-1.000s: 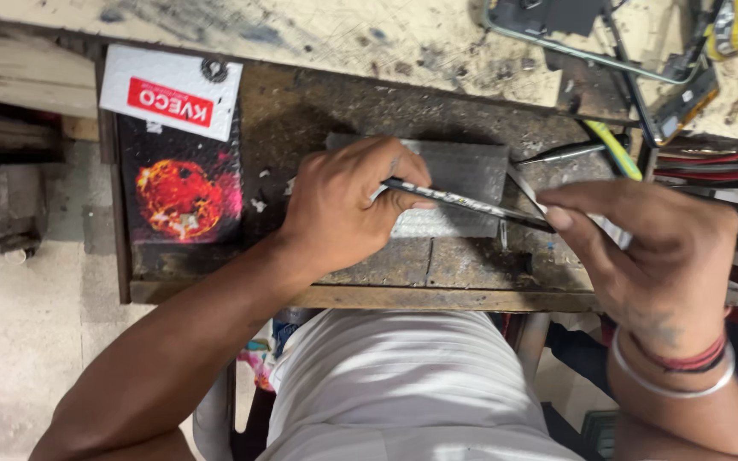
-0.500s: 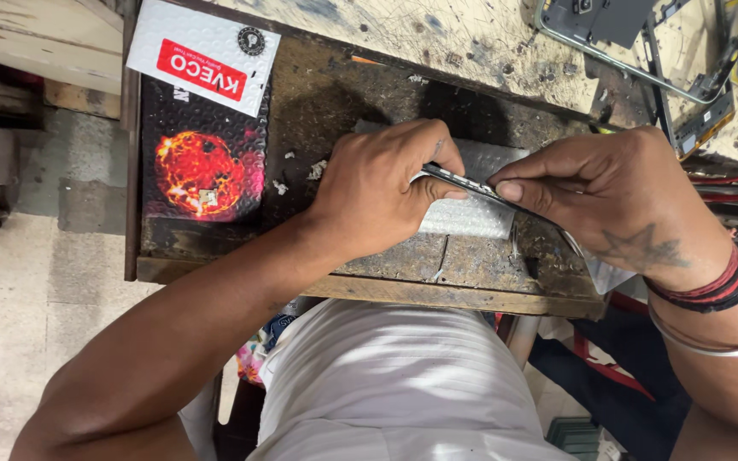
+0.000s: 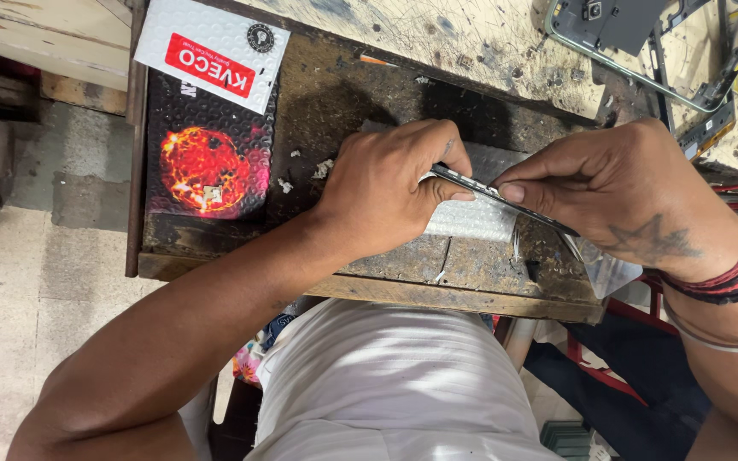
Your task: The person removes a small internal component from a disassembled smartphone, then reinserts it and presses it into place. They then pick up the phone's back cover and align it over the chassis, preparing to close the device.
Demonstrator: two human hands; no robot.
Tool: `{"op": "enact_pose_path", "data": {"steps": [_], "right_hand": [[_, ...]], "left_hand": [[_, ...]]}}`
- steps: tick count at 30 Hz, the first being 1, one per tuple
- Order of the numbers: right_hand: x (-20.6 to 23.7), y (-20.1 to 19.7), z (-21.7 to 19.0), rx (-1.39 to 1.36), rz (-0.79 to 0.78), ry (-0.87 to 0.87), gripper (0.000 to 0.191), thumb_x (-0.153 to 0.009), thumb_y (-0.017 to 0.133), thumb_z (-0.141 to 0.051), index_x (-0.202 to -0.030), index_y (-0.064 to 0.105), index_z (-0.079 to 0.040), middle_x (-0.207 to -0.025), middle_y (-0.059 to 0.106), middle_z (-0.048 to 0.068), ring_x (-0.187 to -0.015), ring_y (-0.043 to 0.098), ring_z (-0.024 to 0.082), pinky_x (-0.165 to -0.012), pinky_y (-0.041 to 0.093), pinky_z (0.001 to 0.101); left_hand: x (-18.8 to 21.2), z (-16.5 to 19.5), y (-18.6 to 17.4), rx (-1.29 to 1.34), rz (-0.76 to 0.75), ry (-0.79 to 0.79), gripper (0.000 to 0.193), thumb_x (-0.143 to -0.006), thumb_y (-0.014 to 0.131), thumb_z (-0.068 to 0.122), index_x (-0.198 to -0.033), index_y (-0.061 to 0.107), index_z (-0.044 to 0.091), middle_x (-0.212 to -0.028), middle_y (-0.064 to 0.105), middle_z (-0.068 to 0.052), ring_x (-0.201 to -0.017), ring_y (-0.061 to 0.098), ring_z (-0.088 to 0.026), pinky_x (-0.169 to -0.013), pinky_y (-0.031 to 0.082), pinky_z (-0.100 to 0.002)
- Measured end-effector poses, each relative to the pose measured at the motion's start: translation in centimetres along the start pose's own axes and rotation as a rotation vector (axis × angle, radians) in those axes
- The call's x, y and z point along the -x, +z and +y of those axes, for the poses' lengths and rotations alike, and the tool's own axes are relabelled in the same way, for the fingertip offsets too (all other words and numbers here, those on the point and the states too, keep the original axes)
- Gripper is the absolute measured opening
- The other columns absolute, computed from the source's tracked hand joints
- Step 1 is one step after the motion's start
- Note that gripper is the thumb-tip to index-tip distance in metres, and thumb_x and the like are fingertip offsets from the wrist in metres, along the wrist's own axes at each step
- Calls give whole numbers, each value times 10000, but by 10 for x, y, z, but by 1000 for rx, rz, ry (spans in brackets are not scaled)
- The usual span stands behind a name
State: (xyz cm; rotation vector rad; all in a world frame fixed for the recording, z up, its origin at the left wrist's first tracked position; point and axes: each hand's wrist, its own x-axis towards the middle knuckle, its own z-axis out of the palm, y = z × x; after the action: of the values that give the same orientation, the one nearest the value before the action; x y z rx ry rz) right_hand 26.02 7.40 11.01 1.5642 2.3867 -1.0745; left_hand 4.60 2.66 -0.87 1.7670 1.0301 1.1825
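My left hand (image 3: 390, 192) and my right hand (image 3: 617, 192) both grip a thin, flat dark panel (image 3: 480, 189), seen edge-on, which looks like a phone screen. The left thumb and fingers pinch its left end. The right fingers close over its right part, which they hide. Under the hands lies a silvery bubble-wrap pouch (image 3: 467, 218) on the dark wooden tray (image 3: 352, 94). A red thread and a metal bangle circle my right wrist.
A black packet with a red-orange ball picture and a white-and-red label (image 3: 211, 128) lies on the tray's left side. A phone frame (image 3: 642, 38) rests on the scratched pale bench top behind. Red wires show at the right edge. Concrete floor lies at the left.
My right hand has slid left along the panel, closer to my left hand. The view has shifted, so the tray and packet sit a little differently in frame.
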Motion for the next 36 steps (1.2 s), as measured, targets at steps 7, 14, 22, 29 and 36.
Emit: {"op": "enact_pose_path", "data": {"steps": [7,14,22,29,36], "right_hand": [[-1,-1,-3,4,-7,-4,170,-836,799,-149,-982,822,-65,-793,798,71,-611,697,117,-539,557,272],[1,-1,-3,25,4,-24,156,-841,799,-139,-974,818,-61,-787,788,70,-608,691,116,-536,546,274],[1,-1,-3,59,12,-46,152,-842,800,-135,-975,819,-62,-798,786,80,-606,695,125,-545,546,278],[2,-1,-2,61,14,-83,154,-843,799,-127,-979,813,-58,-823,787,82,-635,715,122,-562,557,273],[2,0,-3,41,20,-96,148,-849,796,-114,-982,811,-50,-823,790,81,-626,710,123,-555,556,269]], "left_hand": [[0,0,1,-8,-6,-6,336,-858,852,261,-956,589,77,-879,717,-39,-706,720,-202,-602,516,-378],[0,0,0,5,4,4,339,-861,848,260,-963,582,77,-902,719,-42,-743,732,-217,-620,524,-380],[0,0,-1,3,10,13,340,-861,846,262,-966,582,76,-907,715,-47,-776,736,-241,-640,530,-388],[0,0,0,12,-3,1,327,-866,848,245,-957,584,75,-895,716,-38,-744,733,-192,-614,523,-370],[0,1,0,7,-5,-11,323,-861,853,230,-953,585,74,-887,713,-40,-730,724,-191,-607,512,-376]]}}
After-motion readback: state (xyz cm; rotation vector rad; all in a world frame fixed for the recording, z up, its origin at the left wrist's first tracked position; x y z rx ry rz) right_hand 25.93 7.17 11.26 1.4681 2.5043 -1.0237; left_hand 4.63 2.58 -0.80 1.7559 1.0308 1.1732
